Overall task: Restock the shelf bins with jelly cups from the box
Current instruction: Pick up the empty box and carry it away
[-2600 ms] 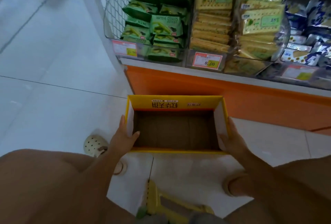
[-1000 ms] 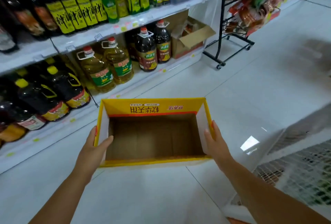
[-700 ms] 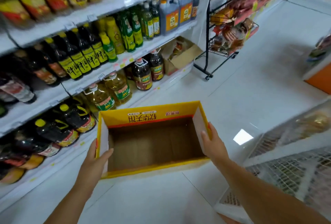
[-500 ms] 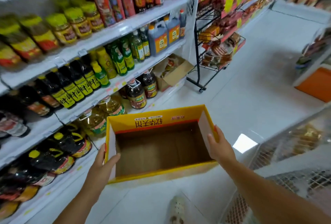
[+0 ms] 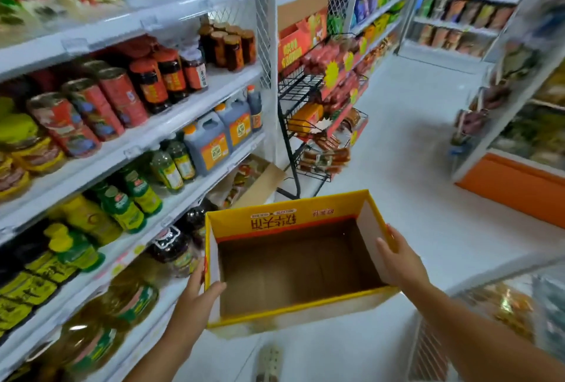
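I hold the box (image 5: 290,216) in front of me above the white floor (image 5: 412,173) of the aisle, its left wall close to the shelf (image 5: 227,79) of sauce jars and oil bottles. My left hand (image 5: 198,296) grips the near left corner, thumb hooked over the rim to the inside, fingers along the outer wall. My right hand (image 5: 400,262) clasps the right wall, thumb on the white inner face, fingers wrapped outside. The box is yellow with red print on its far wall, top open, brown cardboard bottom in plain view. Beyond its far edge stands a black wire rack (image 5: 298,88) of red packets, and an open carton (image 5: 263,179) sits on the bottom shelf
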The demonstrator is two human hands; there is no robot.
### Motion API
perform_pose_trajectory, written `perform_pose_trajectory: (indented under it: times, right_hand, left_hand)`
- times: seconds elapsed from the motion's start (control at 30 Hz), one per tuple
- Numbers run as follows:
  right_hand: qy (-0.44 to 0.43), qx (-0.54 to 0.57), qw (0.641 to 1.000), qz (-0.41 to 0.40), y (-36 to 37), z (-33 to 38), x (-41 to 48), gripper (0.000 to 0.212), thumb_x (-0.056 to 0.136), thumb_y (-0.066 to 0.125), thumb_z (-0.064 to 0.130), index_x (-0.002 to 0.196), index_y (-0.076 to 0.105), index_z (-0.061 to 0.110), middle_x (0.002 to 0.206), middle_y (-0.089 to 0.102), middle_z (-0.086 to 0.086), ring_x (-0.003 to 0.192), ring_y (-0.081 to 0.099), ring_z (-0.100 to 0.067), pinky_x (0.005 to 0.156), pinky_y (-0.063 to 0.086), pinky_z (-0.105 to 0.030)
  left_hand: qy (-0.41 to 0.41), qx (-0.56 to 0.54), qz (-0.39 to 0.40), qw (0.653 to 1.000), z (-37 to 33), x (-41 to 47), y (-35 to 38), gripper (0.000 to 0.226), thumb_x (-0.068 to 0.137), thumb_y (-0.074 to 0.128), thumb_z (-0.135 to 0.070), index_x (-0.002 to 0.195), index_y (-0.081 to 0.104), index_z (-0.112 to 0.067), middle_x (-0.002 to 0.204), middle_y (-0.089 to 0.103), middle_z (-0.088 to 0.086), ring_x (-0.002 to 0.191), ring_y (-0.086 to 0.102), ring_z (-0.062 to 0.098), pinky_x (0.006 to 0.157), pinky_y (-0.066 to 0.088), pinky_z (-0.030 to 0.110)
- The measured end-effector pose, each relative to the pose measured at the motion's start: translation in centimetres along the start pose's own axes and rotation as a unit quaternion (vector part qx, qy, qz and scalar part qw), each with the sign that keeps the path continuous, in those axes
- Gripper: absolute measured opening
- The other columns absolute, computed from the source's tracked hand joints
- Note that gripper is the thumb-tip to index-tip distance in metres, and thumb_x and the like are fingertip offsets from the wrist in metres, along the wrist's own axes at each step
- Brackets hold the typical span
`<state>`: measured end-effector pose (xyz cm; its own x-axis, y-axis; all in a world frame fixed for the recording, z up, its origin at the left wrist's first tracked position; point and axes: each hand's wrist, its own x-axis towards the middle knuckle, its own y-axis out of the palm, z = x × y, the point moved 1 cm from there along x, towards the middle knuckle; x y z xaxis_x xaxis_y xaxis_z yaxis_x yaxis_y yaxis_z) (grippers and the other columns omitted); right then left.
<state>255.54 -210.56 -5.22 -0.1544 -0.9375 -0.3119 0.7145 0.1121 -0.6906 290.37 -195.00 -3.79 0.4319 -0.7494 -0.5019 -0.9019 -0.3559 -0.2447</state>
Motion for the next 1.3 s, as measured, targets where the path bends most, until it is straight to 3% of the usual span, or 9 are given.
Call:
perform_pose_trajectory:
  times: [0.2,0.43,0.6,0.73,0.9,1.1,1.23,1.3]
  right_hand:
    - [0.051,0.013,0.997,-0.062,-5.4,0.6,11.1,0.051,0.097,0.044,0.047,0.146,0.033,0.038,0.141,0.051,0.000,0.122,0.053,-0.030,0.098,0.046,-0.046]
    - [0.103,0.061,0.987,-0.107,-11.8,-1.8,24.8,0.054,0.095,0.048,0.049,0.146,0.035,0.035,0.139,0.053,-0.003,0.120,0.053,-0.032,0.096,0.047,-0.046]
    - [0.099,0.065,0.989,-0.091,-18.1,-1.9,38.7,0.054,0.096,0.047,0.048,0.146,0.035,0.032,0.136,0.055,-0.007,0.120,0.053,-0.035,0.095,0.045,-0.045]
    - [0.090,0.065,0.990,-0.083,-24.1,-1.2,49.9,0.058,0.091,0.046,0.059,0.144,0.032,0.043,0.139,0.053,-0.001,0.124,0.052,-0.032,0.102,0.043,-0.050]
    - [0.086,0.083,0.987,-0.111,-30.2,0.2,62.8,0.053,0.096,0.049,0.045,0.146,0.038,0.029,0.143,0.050,-0.004,0.129,0.047,-0.029,0.103,0.039,-0.043]
    - [0.107,0.055,0.984,-0.135,-35.5,0.6,77.6,0.054,0.095,0.044,0.055,0.146,0.035,0.038,0.140,0.052,-0.006,0.125,0.050,-0.034,0.102,0.043,-0.046]
    - [0.134,0.051,0.983,-0.119,-39.2,1.1,87.1,0.055,0.093,0.043,0.059,0.144,0.033,0.041,0.138,0.054,-0.005,0.120,0.054,-0.034,0.099,0.045,-0.048]
    - [0.129,0.060,0.983,-0.119,-40.6,1.1,92.5,0.055,0.093,0.045,0.058,0.144,0.034,0.041,0.137,0.054,-0.003,0.117,0.055,-0.032,0.097,0.046,-0.049]
  left_hand:
    - [0.014,0.031,0.071,0.997,-9.5,10.6,8.5,0.066,0.097,0.054,-0.021,0.153,0.021,-0.033,0.160,0.015,-0.010,0.147,0.016,0.015,0.112,0.021,0.037]
    - [0.046,0.081,0.141,0.986,-20.2,21.8,21.8,0.079,0.089,0.064,-0.038,0.152,0.018,-0.037,0.159,0.018,-0.012,0.146,0.021,0.014,0.111,0.024,0.035]
    - [0.034,0.076,0.121,0.989,-26.6,28.6,33.4,0.072,0.095,0.058,-0.035,0.152,0.016,-0.039,0.159,0.018,-0.013,0.146,0.022,0.017,0.113,0.024,0.040]
    - [0.042,0.072,0.117,0.990,-33.1,33.3,42.0,0.073,0.096,0.057,-0.033,0.152,0.012,-0.042,0.158,0.017,-0.015,0.146,0.020,0.017,0.113,0.023,0.042]
    - [0.072,0.070,0.099,0.990,-40.5,40.3,52.4,0.077,0.091,0.063,-0.035,0.153,0.017,-0.036,0.160,0.017,-0.011,0.145,0.020,0.013,0.109,0.022,0.030]
    - [0.088,0.085,0.144,0.982,-49.6,50.2,63.9,0.076,0.095,0.056,-0.039,0.155,0.009,-0.032,0.160,0.013,-0.012,0.147,0.016,0.012,0.100,0.026,0.025]
    - [0.095,0.079,0.138,0.983,-54.8,57.1,70.2,0.078,0.092,0.061,-0.038,0.154,0.014,-0.033,0.161,0.013,-0.010,0.147,0.014,0.010,0.114,0.017,0.029]
    - [0.097,0.087,0.129,0.983,-57.4,60.5,73.5,0.078,0.091,0.063,-0.038,0.153,0.015,-0.033,0.160,0.016,-0.011,0.146,0.016,0.009,0.114,0.016,0.028]
